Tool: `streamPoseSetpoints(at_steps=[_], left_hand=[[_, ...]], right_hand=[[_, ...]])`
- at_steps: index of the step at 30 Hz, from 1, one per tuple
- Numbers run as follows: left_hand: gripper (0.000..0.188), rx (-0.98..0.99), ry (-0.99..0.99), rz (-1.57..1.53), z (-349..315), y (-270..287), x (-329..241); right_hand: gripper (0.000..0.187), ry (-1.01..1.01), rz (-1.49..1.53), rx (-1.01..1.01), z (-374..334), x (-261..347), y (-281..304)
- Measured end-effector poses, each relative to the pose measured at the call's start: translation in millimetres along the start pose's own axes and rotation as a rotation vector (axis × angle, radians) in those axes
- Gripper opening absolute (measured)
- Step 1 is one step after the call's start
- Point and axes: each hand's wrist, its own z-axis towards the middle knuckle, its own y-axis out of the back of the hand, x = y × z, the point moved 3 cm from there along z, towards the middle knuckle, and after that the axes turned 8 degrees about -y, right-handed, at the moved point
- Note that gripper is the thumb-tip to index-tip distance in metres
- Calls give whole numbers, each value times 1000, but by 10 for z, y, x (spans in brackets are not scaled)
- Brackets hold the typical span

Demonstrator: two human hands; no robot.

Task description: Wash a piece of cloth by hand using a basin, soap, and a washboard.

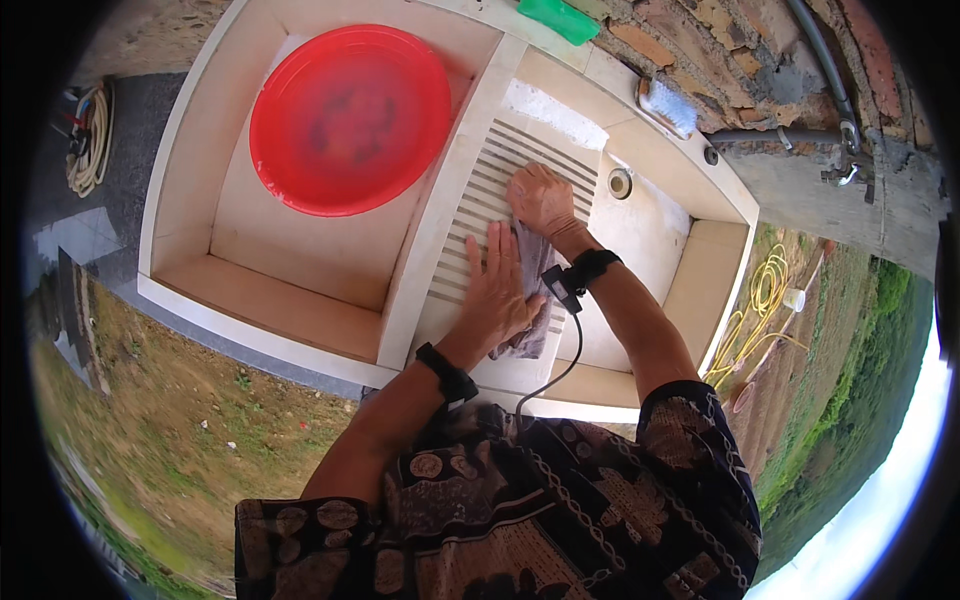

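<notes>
A wet, dark greyish-brown cloth (pixel 534 322) lies stretched along a ribbed washboard slab (pixel 462 232) in the right part of a pale tiled sink. My right hand (pixel 543 200) is closed in a fist around the cloth's far end, knuckles up, on the ridges. Closer to my body, my left hand (pixel 497 287) rests flat with fingers stretched out, partly on the cloth's left edge and partly on the slab. Part of the cloth is hidden under both hands. Each wrist wears a black band, and a cable hangs from the right one.
In the left basin stands a red plastic tub (pixel 350 190) of cloudy water with dark and reddish things in it. A drain hole (pixel 620 183) sits right of the slab. A blue-white brush (pixel 668 106) and a green object (pixel 560 18) lie along the far rim. A tap (pixel 849 174) is on the wall.
</notes>
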Motion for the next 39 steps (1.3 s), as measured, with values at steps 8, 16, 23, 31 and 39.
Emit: streamPoseSetpoints(at_steps=[8,16,23,31,39], left_hand=[[88,86,-14,191,-174,-43,73],[96,14,-10,36,22,-38,174],[94,93,-41,259,-90,47,123],[94,-85,-97,-41,-25,181,-81],[85,-85,-120,-8,-3,218,-66]], right_hand=[[15,116,325,169,-1140,752,588],[9,11,-22,40,109,42,-124],[12,161,297,146,-910,671,645],[8,-23,-107,-19,140,78,247],[17,86,298,45,-858,430,707]])
